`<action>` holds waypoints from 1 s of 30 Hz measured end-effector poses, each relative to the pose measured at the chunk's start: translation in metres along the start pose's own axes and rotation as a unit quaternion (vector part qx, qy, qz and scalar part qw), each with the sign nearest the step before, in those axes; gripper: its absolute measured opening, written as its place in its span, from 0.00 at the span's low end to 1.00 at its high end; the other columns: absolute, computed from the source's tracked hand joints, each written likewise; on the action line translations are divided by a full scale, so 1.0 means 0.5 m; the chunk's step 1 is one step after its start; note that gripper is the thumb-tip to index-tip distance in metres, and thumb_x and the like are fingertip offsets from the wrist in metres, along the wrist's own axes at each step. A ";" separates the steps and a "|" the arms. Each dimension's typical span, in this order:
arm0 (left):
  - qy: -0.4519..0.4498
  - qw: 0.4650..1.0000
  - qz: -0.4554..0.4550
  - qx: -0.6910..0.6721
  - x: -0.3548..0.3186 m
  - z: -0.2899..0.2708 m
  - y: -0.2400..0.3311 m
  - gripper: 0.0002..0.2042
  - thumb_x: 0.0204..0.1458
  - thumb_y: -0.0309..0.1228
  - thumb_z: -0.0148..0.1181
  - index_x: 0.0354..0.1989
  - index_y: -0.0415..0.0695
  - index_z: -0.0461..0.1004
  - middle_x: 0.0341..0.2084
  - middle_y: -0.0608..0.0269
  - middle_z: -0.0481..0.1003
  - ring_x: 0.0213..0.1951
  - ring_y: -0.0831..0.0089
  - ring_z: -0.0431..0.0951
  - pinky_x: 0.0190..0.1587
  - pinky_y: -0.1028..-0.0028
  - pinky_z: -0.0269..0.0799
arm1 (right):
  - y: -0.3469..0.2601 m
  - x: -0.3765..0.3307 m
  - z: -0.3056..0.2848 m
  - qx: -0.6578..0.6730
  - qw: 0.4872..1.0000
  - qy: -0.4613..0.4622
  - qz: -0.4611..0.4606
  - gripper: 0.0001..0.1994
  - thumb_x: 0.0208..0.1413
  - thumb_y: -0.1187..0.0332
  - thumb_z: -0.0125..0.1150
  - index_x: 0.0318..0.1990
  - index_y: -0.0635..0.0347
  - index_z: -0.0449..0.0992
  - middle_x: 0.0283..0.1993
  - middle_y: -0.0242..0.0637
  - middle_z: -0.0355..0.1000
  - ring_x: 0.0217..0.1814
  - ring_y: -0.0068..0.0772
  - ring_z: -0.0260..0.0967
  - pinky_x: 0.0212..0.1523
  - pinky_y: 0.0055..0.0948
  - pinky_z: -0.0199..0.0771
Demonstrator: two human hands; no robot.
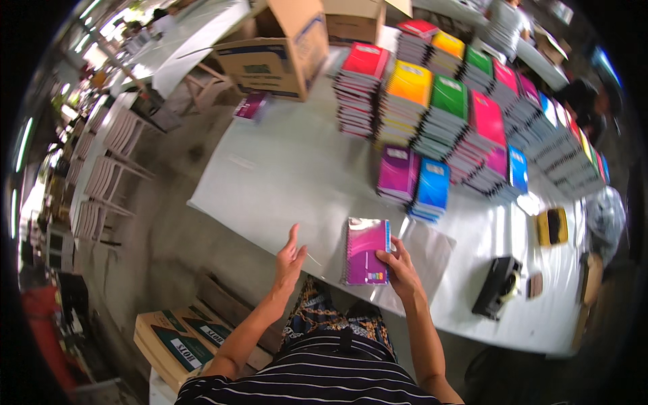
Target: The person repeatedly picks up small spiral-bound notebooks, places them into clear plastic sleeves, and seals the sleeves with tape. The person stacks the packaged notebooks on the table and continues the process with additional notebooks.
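Your right hand (399, 268) pinches the lower right corner of the magenta spiral notebook (366, 250), fingers curled lightly onto its cover. The notebook lies on a clear plastic sheet (432, 250) near the white table (283, 182) edge. Your left hand (290, 260) hovers just beside it, fingers straight and open, holding nothing.

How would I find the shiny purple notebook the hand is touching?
Start at the long white table with its colourful notebook stacks. At the near edge, the magenta spiral notebook lies alone on a clear plastic sheet, under the right hand. Unlike the others, it isn't stacked.
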State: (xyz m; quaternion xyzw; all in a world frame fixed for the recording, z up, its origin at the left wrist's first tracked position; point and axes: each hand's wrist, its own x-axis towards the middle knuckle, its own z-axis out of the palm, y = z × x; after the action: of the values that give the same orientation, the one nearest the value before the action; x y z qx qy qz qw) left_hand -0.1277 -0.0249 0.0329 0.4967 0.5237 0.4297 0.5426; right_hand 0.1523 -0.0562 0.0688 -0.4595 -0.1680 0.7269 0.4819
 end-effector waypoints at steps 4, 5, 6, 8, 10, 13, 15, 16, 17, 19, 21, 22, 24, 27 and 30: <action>0.165 0.986 -0.041 -0.002 0.018 -0.156 -0.023 0.30 0.61 0.30 0.54 0.70 0.42 0.50 0.59 0.59 0.61 0.54 0.73 0.65 0.53 0.80 0.61 | -0.044 0.214 0.204 -0.060 0.996 -0.063 -0.028 0.41 0.47 0.64 0.71 0.66 0.56 0.51 0.54 0.46 0.67 0.56 0.36 0.66 0.54 0.40 0.66; 0.180 0.982 -0.052 0.001 0.028 -0.190 -0.024 0.31 0.60 0.31 0.55 0.70 0.42 0.50 0.51 0.62 0.66 0.45 0.78 0.66 0.46 0.83 0.61 | -0.046 0.282 0.255 -0.066 0.994 -0.072 -0.039 0.43 0.46 0.63 0.72 0.66 0.55 0.50 0.55 0.47 0.67 0.57 0.37 0.66 0.56 0.43 0.64; 0.197 0.979 -0.052 0.005 0.033 -0.224 -0.024 0.32 0.60 0.31 0.56 0.70 0.43 0.50 0.44 0.66 0.65 0.39 0.80 0.64 0.41 0.84 0.59 | -0.042 0.350 0.309 -0.059 0.994 -0.076 -0.047 0.45 0.44 0.62 0.73 0.66 0.56 0.48 0.55 0.48 0.66 0.57 0.38 0.65 0.56 0.46 0.63; 0.206 0.978 -0.033 0.010 0.069 -0.271 -0.021 0.32 0.59 0.32 0.57 0.70 0.45 0.50 0.32 0.72 0.60 0.30 0.83 0.56 0.33 0.85 0.53 | -0.055 0.495 0.393 -0.049 0.994 -0.060 -0.079 0.48 0.42 0.61 0.75 0.66 0.57 0.45 0.54 0.50 0.66 0.57 0.42 0.65 0.56 0.49 0.63; 0.228 0.972 -0.042 0.025 0.095 -0.321 -0.011 0.32 0.59 0.32 0.57 0.70 0.47 0.51 0.26 0.76 0.55 0.27 0.84 0.51 0.29 0.86 0.50 | -0.080 0.634 0.485 -0.043 0.993 -0.048 -0.098 0.50 0.40 0.60 0.76 0.66 0.57 0.44 0.55 0.51 0.65 0.56 0.44 0.65 0.55 0.50 0.63; 0.283 0.951 -0.106 0.063 0.090 -0.420 -0.008 0.31 0.58 0.30 0.57 0.70 0.49 0.53 0.30 0.74 0.59 0.29 0.84 0.55 0.32 0.86 0.53 | -0.102 0.785 0.634 -0.010 0.993 -0.034 -0.114 0.50 0.40 0.61 0.76 0.65 0.59 0.43 0.55 0.51 0.64 0.54 0.45 0.66 0.54 0.51 0.64; 0.307 0.941 -0.125 0.064 0.089 -0.472 -0.009 0.32 0.57 0.29 0.57 0.70 0.49 0.53 0.42 0.69 0.62 0.38 0.79 0.56 0.40 0.82 0.55 | -0.107 0.885 0.694 0.017 0.989 -0.059 -0.135 0.49 0.39 0.60 0.76 0.64 0.62 0.45 0.56 0.50 0.63 0.53 0.44 0.67 0.55 0.48 0.64; 0.319 0.937 -0.131 0.049 0.088 -0.493 -0.008 0.33 0.56 0.29 0.58 0.70 0.48 0.53 0.49 0.66 0.61 0.45 0.75 0.55 0.46 0.78 0.55 | -0.102 0.930 0.715 0.001 0.985 -0.057 -0.161 0.49 0.39 0.59 0.76 0.63 0.64 0.47 0.56 0.51 0.62 0.55 0.45 0.65 0.56 0.46 0.64; 0.326 0.936 -0.135 0.010 0.087 -0.511 -0.006 0.34 0.55 0.31 0.60 0.70 0.47 0.52 0.60 0.61 0.55 0.58 0.67 0.52 0.57 0.71 0.52 | -0.094 0.971 0.732 -0.015 0.981 -0.053 -0.187 0.48 0.39 0.58 0.77 0.62 0.65 0.48 0.57 0.52 0.62 0.56 0.46 0.64 0.57 0.45 0.63; 0.328 0.936 -0.126 -0.032 0.096 -0.537 -0.021 0.35 0.55 0.33 0.62 0.70 0.46 0.52 0.71 0.57 0.49 0.71 0.59 0.48 0.67 0.64 0.50 | -0.076 1.056 0.736 -0.135 0.960 0.024 -0.245 0.46 0.39 0.58 0.76 0.61 0.66 0.52 0.58 0.50 0.62 0.56 0.44 0.64 0.55 0.42 0.66; 0.328 0.938 -0.104 -0.039 0.105 -0.548 -0.046 0.35 0.55 0.33 0.61 0.70 0.47 0.52 0.70 0.57 0.49 0.71 0.58 0.48 0.67 0.64 0.50 | -0.056 1.110 0.724 -0.225 0.935 0.075 -0.265 0.44 0.39 0.57 0.76 0.60 0.68 0.56 0.59 0.51 0.61 0.59 0.44 0.60 0.56 0.41 0.64; 0.336 0.934 -0.116 -0.035 0.105 -0.549 -0.050 0.34 0.55 0.30 0.59 0.70 0.47 0.52 0.70 0.58 0.51 0.69 0.61 0.52 0.65 0.67 0.52 | -0.040 1.118 0.727 -0.212 0.942 0.054 -0.256 0.45 0.38 0.56 0.76 0.59 0.70 0.56 0.59 0.55 0.58 0.63 0.47 0.54 0.60 0.42 0.59; 0.319 0.938 -0.132 -0.026 0.152 -0.533 -0.046 0.33 0.55 0.23 0.54 0.70 0.46 0.52 0.68 0.59 0.55 0.65 0.66 0.59 0.61 0.72 0.55 | -0.050 1.145 0.699 -0.185 0.941 0.046 -0.278 0.45 0.38 0.55 0.76 0.58 0.72 0.58 0.58 0.58 0.57 0.66 0.49 0.50 0.65 0.42 0.54; 0.261 0.958 -0.121 0.019 0.205 -0.507 -0.026 0.32 0.57 0.26 0.54 0.71 0.45 0.50 0.70 0.57 0.52 0.70 0.64 0.51 0.66 0.66 0.50 | -0.048 1.093 0.679 -0.168 0.924 -0.010 -0.345 0.37 0.43 0.55 0.74 0.53 0.72 0.63 0.53 0.52 0.62 0.53 0.44 0.61 0.53 0.40 0.64; 0.220 0.971 -0.029 0.085 0.250 -0.481 -0.045 0.30 0.60 0.27 0.52 0.70 0.44 0.50 0.70 0.58 0.52 0.70 0.64 0.51 0.68 0.65 0.48 | 0.000 0.968 0.618 -0.267 0.887 0.108 -0.362 0.28 0.48 0.57 0.70 0.46 0.72 0.69 0.50 0.49 0.65 0.42 0.39 0.66 0.38 0.34 0.72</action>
State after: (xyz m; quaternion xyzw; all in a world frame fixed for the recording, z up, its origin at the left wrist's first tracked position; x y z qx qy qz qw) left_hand -0.3580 0.1166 0.0033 0.4184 0.6792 0.4663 0.3822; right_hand -0.1592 0.4190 -0.0153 -0.5540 -0.4571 0.3754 0.5858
